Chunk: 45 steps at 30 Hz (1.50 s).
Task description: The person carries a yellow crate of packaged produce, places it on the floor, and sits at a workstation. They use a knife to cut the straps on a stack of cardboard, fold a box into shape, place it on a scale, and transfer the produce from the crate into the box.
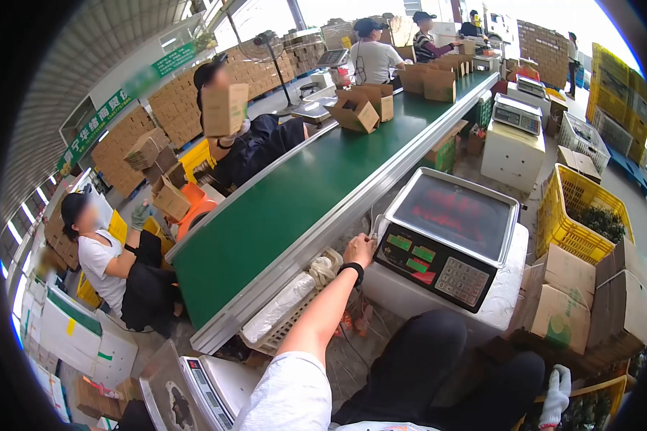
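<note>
My left hand (359,250), with a black band on its wrist, reaches forward to the left side of an electronic scale (453,215) and touches the near-left corner by its cable. Its fingers curl against the scale's edge, and whether they grip anything is hidden. The scale has a steel pan and a keypad and sits on a white foam box (507,287). My right hand (557,391) wears a white glove and lies low at the bottom right, fingers apart and holding nothing, beside a yellow crate (604,391). My legs in black trousers fill the space between them.
A long green conveyor belt (287,201) runs from near left to far right, with open cardboard boxes (359,111) at its far end. Several people work across and along it. Another scale (194,388) stands at my lower left. Yellow crates (564,223) and cartons (564,298) are stacked at right.
</note>
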Available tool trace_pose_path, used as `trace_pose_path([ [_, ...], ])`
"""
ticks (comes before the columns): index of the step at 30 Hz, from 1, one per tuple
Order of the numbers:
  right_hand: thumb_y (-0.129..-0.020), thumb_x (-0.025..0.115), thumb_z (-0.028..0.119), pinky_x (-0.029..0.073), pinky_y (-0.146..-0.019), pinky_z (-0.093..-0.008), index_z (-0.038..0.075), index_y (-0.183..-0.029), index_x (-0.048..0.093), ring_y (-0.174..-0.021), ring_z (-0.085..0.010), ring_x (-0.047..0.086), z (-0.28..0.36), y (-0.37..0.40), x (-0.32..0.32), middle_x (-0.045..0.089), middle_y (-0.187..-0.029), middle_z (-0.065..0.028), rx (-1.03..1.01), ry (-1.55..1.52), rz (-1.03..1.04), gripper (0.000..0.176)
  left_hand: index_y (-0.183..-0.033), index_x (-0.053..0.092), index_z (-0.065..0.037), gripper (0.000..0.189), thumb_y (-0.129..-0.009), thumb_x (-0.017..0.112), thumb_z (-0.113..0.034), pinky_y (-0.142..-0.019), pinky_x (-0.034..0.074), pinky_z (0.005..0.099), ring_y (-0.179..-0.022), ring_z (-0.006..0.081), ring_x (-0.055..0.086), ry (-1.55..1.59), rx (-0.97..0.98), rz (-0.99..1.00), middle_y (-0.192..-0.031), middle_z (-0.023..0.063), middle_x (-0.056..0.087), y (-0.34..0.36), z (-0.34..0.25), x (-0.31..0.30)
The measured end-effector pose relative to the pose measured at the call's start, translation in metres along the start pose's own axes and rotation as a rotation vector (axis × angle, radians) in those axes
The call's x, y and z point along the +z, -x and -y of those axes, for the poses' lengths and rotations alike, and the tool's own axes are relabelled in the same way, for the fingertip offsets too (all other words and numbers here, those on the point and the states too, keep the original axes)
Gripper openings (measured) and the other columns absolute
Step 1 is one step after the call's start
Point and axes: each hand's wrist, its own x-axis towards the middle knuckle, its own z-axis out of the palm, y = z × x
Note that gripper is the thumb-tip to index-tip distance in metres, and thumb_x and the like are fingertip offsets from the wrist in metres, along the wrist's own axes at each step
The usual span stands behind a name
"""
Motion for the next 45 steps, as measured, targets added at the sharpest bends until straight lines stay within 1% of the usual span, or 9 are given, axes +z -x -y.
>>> trace_pose_path([
  [4, -0.099, 0.056, 0.011, 0.045, -0.088, -0.025, 0.001, -0.114, 0.061, -0.097, -0.0116, 0.054, 0.003, 0.005, 0.002, 0.06, -0.105, -0.0024, -0.061, 0.047, -0.021, 0.019, -0.105, 0.069, -0.01, 0.034, -0.09, 0.062, -0.041, -0.086, 0.051, 0.0452, -0.1, 0.037, 0.064, 0.061, -0.006, 0.025, -0.104, 0.0162, 0.069, -0.007, 0.018, 0.007],
  [6, -0.099, 0.056, 0.011, 0.045, -0.087, -0.0246, 0.001, -0.114, 0.061, -0.095, -0.011, 0.054, 0.015, 0.01, 0.002, 0.061, -0.104, -0.0024, 0.023, -0.005, 0.005, 0.019, -0.108, 0.069, -0.01, 0.04, -0.09, 0.061, -0.045, -0.089, 0.05, 0.0448, -0.103, 0.0375, 0.063, 0.048, 0.037, 0.039, -0.107, 0.0187, 0.068, -0.016, 0.032, 0.018],
  [14, -0.099, 0.056, 0.011, 0.045, -0.089, -0.026, 0.001, -0.113, 0.062, -0.096, -0.0119, 0.055, 0.008, 0.016, -0.002, 0.061, -0.105, -0.0028, -0.033, 0.024, 0.0, 0.018, -0.112, 0.065, -0.002, 0.051, -0.091, 0.061, -0.048, -0.095, 0.046, 0.0428, -0.11, 0.0368, 0.06, 0.12, -0.013, 0.058, -0.112, 0.0219, 0.065, -0.015, 0.034, 0.006],
  [19, -0.099, 0.056, 0.011, 0.045, -0.09, -0.0264, 0.001, -0.112, 0.062, -0.097, -0.0126, 0.056, 0.001, 0.02, -0.001, 0.062, -0.105, -0.0036, 0.002, -0.007, -0.009, 0.017, -0.106, 0.067, 0.0, 0.048, -0.092, 0.06, -0.046, -0.09, 0.049, 0.0407, -0.099, 0.0324, 0.066, 0.083, 0.024, -0.053, -0.102, 0.0176, 0.07, -0.015, 0.045, 0.004],
  [27, -0.098, 0.056, 0.012, 0.046, -0.09, -0.028, 0.001, -0.111, 0.062, -0.097, -0.0141, 0.057, 0.012, 0.026, 0.0, 0.064, -0.104, -0.005, 0.008, 0.045, -0.013, 0.018, -0.105, 0.067, -0.002, 0.048, -0.093, 0.059, -0.047, -0.09, 0.048, 0.0413, -0.1, 0.0325, 0.064, 0.107, -0.035, -0.094, -0.1, 0.0169, 0.069, -0.007, 0.038, -0.006],
  [29, -0.098, 0.056, 0.012, 0.046, -0.091, -0.0286, 0.001, -0.111, 0.062, -0.098, -0.0149, 0.058, 0.013, 0.027, 0.0, 0.064, -0.104, -0.0054, -0.041, 0.08, -0.023, 0.018, -0.105, 0.065, -0.004, 0.046, -0.093, 0.058, -0.048, -0.094, 0.044, 0.0457, -0.107, 0.0378, 0.058, 0.186, -0.06, -0.048, -0.106, 0.0202, 0.063, -0.008, 0.037, -0.01],
  [34, -0.098, 0.057, 0.012, 0.046, -0.091, -0.0287, 0.001, -0.111, 0.062, -0.098, -0.0148, 0.057, 0.017, 0.039, -0.002, 0.064, -0.105, -0.0056, -0.023, 0.08, -0.042, 0.018, -0.104, 0.066, -0.004, 0.045, -0.093, 0.057, -0.047, -0.093, 0.044, 0.045, -0.105, 0.0375, 0.058, 0.182, -0.033, -0.04, -0.105, 0.0201, 0.062, -0.006, 0.037, -0.005],
  [36, -0.098, 0.056, 0.012, 0.046, -0.091, -0.0285, 0.0, -0.111, 0.062, -0.098, -0.0147, 0.057, 0.01, 0.042, -0.005, 0.064, -0.105, -0.0056, 0.007, 0.064, -0.045, 0.018, -0.104, 0.067, -0.001, 0.046, -0.094, 0.059, -0.045, -0.089, 0.048, 0.0415, -0.1, 0.0316, 0.062, 0.133, 0.003, -0.094, -0.1, 0.0175, 0.066, -0.006, 0.037, -0.002],
  [45, -0.099, 0.056, 0.012, 0.045, -0.092, -0.0283, -0.001, -0.11, 0.062, -0.099, -0.0151, 0.058, 0.013, 0.056, -0.008, 0.063, -0.106, -0.0062, -0.017, 0.032, -0.109, 0.019, -0.102, 0.067, -0.003, 0.042, -0.094, 0.059, -0.044, -0.091, 0.046, 0.0423, -0.101, 0.0326, 0.059, 0.162, 0.029, -0.132, -0.099, 0.0168, 0.065, -0.006, 0.028, -0.001],
])
